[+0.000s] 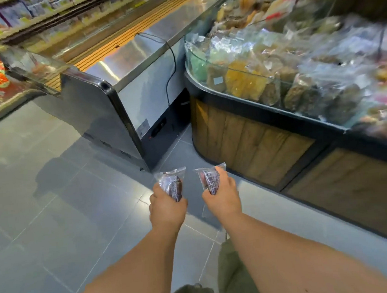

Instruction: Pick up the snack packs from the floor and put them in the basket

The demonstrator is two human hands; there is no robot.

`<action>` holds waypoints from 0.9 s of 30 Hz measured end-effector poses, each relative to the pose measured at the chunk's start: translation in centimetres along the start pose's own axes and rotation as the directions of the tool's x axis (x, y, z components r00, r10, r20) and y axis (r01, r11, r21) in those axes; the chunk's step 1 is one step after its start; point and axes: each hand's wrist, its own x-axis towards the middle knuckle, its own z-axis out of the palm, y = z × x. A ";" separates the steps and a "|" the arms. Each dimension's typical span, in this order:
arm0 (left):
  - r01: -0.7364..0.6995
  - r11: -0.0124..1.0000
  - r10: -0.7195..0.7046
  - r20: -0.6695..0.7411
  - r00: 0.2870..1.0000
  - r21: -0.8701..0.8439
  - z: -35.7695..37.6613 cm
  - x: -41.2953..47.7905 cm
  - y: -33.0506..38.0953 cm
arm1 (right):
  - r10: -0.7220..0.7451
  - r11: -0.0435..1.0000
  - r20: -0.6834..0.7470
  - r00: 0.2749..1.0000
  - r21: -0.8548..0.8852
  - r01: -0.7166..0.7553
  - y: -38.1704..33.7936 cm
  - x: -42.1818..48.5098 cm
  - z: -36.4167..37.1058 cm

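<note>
two snack packs, left hand (167, 208) gripping one (171, 185), right hand (223, 197) other (209, 179).

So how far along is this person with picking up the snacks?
Two are picked up: the left hand grips the left snack pack, the right hand the right snack pack, both clear of the tiled floor. No other packs show on the visible floor. Left to do: putting them in the basket, which is out of view.

1. Packs (172, 185) (210, 179): two, one per hand.
2. Hands: two, left hand (167, 208) and right hand (223, 198).
3. Freezer (94, 112): one.
4. Display bin (245, 142): one; its bags (247, 83) too blurred to count.
</note>
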 end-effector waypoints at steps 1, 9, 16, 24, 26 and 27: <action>-0.038 0.999 0.038 0.025 0.999 0.007 0.8 -0.4 0.1 | 0.030 1.000 -0.033 0.999 0.005 -0.030 0.9 -0.6 -0.6; -0.317 0.948 0.304 0.240 0.922 0.017 7.0 -5.2 3.5 | 0.203 0.976 -0.264 0.943 0.131 -0.174 7.7 -4.7 -6.9; -0.532 0.846 0.490 0.398 0.775 -0.005 12.8 -12.3 9.2 | 0.374 0.921 -0.434 0.820 0.278 -0.273 14.4 -8.2 -14.3; -0.683 0.731 0.580 0.530 0.619 -0.002 22.2 -24.9 14.1 | 0.516 0.853 -0.524 0.678 0.380 -0.357 24.8 -13.7 -24.7; -0.709 0.705 0.594 0.556 0.581 -0.013 24.9 -29.0 15.2 | 0.555 0.829 -0.538 0.634 0.421 -0.369 28.1 -15.4 -27.7; -0.716 0.697 0.602 0.566 0.563 -0.029 26.3 -30.9 15.7 | 0.572 0.817 -0.544 0.614 0.440 -0.372 29.7 -16.3 -29.1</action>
